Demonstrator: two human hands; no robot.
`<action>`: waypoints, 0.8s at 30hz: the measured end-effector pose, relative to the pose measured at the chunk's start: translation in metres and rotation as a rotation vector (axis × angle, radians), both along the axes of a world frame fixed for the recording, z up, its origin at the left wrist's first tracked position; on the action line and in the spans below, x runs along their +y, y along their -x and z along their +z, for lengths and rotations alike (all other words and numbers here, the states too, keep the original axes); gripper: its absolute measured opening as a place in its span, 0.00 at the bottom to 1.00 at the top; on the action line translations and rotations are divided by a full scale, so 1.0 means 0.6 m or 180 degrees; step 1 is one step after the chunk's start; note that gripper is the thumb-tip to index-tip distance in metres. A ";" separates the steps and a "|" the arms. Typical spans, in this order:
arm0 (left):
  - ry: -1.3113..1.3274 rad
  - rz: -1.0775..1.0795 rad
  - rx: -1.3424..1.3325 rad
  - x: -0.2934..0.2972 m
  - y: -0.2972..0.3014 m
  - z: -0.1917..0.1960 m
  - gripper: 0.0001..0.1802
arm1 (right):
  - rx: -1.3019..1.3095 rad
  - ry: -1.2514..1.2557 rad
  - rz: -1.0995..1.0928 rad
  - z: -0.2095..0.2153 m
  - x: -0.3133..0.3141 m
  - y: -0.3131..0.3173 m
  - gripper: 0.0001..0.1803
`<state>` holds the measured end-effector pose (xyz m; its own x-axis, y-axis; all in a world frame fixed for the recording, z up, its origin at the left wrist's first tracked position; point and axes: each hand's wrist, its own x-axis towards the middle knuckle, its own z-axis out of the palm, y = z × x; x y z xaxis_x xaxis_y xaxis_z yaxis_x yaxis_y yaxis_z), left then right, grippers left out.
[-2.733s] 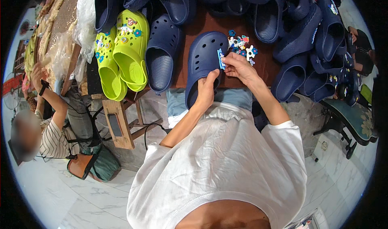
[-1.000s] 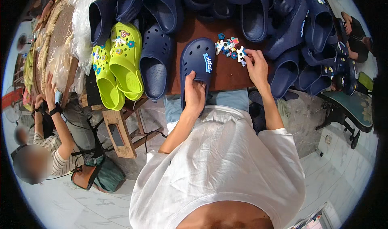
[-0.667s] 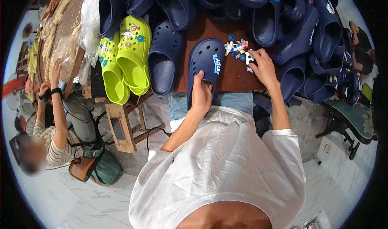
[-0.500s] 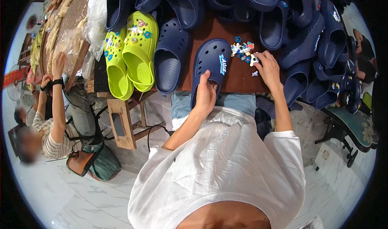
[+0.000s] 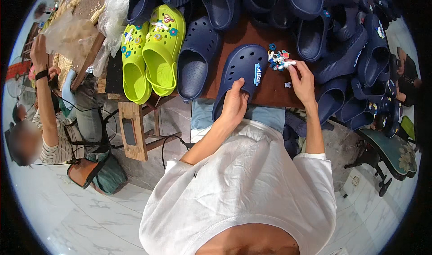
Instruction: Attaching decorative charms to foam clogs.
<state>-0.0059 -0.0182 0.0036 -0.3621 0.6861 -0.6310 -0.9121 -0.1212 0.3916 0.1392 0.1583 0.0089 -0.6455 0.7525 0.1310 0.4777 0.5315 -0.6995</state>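
Observation:
My left hand grips a navy clog by its opening, thumb on top and the other fingers hidden inside or beneath it. The toe points away from me, and a blue-and-white lettered charm sits on its right side. Beside it, on the brown tabletop, lies a small heap of colourful shoe charms. My right hand is at the heap's right edge, thumb and fingertips closed on a white charm. One small loose charm lies nearer to me.
Two lime clogs with charms and a plain navy clog stand left. Many navy clogs crowd the back and right. A wooden stool is below left. A co-worker in a striped shirt sits far left; a chair stands right.
My right hand has pinched a white charm and shifted slightly at the heap. My left hand still holds the navy clog. The view has moved a little, and the co-worker's arm has moved.

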 end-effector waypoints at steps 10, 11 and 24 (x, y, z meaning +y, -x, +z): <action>-0.0117 -0.0062 0.0041 0.003 -0.007 0.011 0.21 | 0.0740 0.2343 0.0380 0.042 -0.028 0.082 0.08; -0.0142 -0.0150 0.0037 0.002 -0.008 0.010 0.21 | 0.0737 0.2343 0.0379 0.041 -0.031 0.087 0.08; -0.0390 0.0065 -0.0146 0.004 -0.030 0.009 0.17 | -0.0081 0.1728 0.0713 0.030 -0.038 0.110 0.12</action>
<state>0.0123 -0.0155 0.0092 -0.3496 0.7518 -0.5591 -0.9255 -0.1844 0.3308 0.0734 0.1353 0.0270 -0.7943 0.5525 -0.2526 0.4152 0.1903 -0.8896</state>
